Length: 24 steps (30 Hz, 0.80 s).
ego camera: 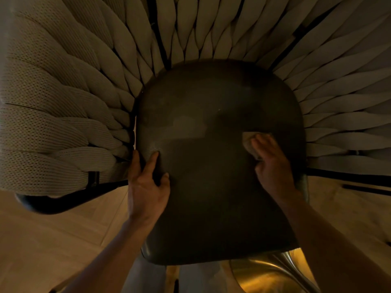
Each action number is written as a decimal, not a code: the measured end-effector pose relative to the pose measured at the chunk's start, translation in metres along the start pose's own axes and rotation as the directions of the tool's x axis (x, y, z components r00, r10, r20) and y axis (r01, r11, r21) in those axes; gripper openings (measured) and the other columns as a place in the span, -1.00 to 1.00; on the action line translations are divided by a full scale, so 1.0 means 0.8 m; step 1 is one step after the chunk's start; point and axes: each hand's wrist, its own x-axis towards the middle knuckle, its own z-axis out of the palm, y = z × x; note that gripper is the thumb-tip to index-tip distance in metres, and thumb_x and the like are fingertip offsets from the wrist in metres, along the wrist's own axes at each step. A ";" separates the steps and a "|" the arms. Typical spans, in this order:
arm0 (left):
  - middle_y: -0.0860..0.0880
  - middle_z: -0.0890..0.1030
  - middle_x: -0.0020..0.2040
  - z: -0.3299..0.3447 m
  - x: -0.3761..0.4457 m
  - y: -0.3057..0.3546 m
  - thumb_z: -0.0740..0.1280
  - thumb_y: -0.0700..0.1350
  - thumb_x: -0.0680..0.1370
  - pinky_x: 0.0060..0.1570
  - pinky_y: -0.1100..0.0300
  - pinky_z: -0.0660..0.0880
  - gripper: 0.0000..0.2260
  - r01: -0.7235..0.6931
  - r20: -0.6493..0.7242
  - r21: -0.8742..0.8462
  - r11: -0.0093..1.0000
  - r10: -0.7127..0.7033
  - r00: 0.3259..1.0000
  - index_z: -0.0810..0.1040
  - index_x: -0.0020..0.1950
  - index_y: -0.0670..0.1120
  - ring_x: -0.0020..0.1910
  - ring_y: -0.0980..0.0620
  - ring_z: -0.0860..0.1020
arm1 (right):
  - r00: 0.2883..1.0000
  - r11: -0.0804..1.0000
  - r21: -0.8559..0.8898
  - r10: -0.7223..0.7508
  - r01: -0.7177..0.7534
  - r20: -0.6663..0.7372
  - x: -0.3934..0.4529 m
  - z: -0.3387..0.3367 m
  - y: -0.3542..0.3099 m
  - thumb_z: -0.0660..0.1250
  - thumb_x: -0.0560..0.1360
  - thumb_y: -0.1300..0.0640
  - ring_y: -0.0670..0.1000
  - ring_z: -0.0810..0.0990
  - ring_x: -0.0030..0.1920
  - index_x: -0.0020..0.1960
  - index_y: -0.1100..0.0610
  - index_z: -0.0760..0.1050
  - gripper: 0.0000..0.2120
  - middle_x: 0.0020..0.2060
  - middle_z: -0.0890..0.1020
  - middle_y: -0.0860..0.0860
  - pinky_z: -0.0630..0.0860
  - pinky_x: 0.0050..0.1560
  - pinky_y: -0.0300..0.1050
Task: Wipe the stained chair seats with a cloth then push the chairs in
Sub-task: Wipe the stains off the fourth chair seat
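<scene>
**Wiping the dark seat, with one hand to steady it**

The right hand [273,163] lies flat on a small pale cloth [248,142], fingers almost straight, and presses it on the chair seat [211,187] near the right edge. The left hand [146,187] rests at the left edge of the seat, its thumb over the edge and its fingers spread loosely on top; it holds nothing else. Paler, cloudy patches [186,127] show across the middle of the seat, left of the cloth; they may be the stain or damp marks, I cannot tell which. To do this step well, I would carry the cloth toward those patches in overlapping strokes with even pressure, while the left hand keeps the chair steady. The woven back [63,102] curves around the far edge of the seat.
</scene>
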 end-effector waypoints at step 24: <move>0.02 0.27 0.52 -0.029 0.017 0.003 0.27 -0.07 0.60 0.43 0.20 0.19 -0.65 0.160 0.067 -0.221 0.962 -0.149 0.987 0.44 0.39 0.12 0.49 0.05 0.23 | 0.998 0.994 0.085 -0.061 0.063 -0.030 0.011 0.066 -0.178 0.10 0.32 0.19 0.21 0.31 0.42 0.41 0.21 0.37 -0.36 0.38 0.42 0.13 0.25 0.44 0.06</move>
